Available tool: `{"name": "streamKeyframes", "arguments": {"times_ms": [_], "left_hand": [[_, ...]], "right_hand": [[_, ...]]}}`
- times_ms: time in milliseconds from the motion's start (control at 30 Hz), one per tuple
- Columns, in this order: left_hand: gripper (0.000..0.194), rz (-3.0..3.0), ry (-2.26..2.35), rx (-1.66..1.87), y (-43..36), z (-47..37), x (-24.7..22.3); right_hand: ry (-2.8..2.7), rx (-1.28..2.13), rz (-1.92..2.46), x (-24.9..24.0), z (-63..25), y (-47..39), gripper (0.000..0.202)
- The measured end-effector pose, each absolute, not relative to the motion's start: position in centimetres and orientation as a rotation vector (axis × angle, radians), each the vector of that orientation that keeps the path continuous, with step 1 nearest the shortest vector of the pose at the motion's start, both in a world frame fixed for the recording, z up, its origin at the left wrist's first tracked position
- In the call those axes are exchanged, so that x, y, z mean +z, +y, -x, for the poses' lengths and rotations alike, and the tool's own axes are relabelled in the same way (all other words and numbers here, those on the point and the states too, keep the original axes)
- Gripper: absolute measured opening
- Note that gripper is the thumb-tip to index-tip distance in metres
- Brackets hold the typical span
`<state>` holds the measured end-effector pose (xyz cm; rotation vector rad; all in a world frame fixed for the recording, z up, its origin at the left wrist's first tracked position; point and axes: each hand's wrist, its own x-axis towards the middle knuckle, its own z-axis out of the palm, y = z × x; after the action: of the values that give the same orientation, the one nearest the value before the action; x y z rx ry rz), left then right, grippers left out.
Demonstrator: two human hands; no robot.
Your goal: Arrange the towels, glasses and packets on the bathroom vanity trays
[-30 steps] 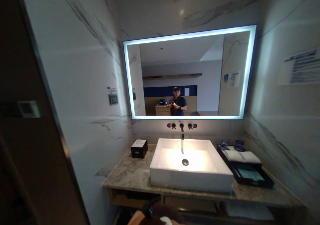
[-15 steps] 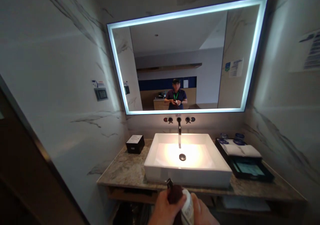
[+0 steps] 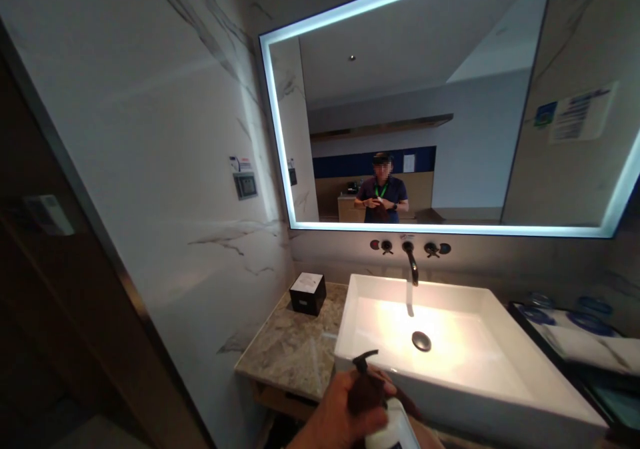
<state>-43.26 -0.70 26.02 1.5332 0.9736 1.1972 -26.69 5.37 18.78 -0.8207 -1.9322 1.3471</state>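
Low in the head view, in front of the basin, my left hand (image 3: 334,409) is closed around the upper part of a pump bottle (image 3: 395,426) with a white, labelled body. Its dark pump spout (image 3: 367,357) sticks up above my fingers. Dark brown, cloth-like material (image 3: 366,392) is bunched between my fingers and beside the bottle; its exact kind is unclear. My right hand (image 3: 426,434) is wrapped about the bottle from the other side, mostly hidden behind it. The bottle is tilted, near the front rim of the white basin (image 3: 360,369).
A black tissue box (image 3: 309,294) stands on the stone counter (image 3: 285,342) left of the basin. A dark faucet (image 3: 411,262) comes from the wall under the lit mirror (image 3: 380,102). Folded white towels (image 3: 583,348) and glasses (image 3: 594,306) are on a black tray at right.
The view has swung left and closer, so basin and mirror sit further right. The bottle has turned in my hands, its spout now showing more plainly and more brown material beside it.
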Motion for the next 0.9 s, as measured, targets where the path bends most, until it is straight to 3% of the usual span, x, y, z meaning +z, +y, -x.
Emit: {"name": "streamKeyframes", "arguments": {"times_ms": [233, 433, 600, 733, 900], "left_hand": [[0.056, -1.389, 1.274, 1.396, 4.9, 50.5, 26.0], [0.052, -1.512, 1.581, 1.462, 8.8, 51.8, 24.0], [0.037, -1.972, 1.688, 1.660, 10.4, 51.4, 21.2], [0.033, -2.454, 1.592, 1.712, 12.1, 51.2, 22.2], [0.023, -2.690, 1.513, 1.682, 14.5, 50.5, 26.1]], "right_hand": [[-1.850, 1.253, 0.921, 19.9, 35.9, 9.4, 0.049], [-1.880, 0.660, 1.332, 20.1, 38.3, 10.6, 0.031], [-1.921, 0.284, 1.440, 20.0, 38.4, 13.5, 0.046], [-2.042, 0.246, 1.499, 21.3, 37.8, 15.2, 0.045], [-2.236, 0.363, 1.508, 24.4, 35.8, 16.5, 0.059]]}}
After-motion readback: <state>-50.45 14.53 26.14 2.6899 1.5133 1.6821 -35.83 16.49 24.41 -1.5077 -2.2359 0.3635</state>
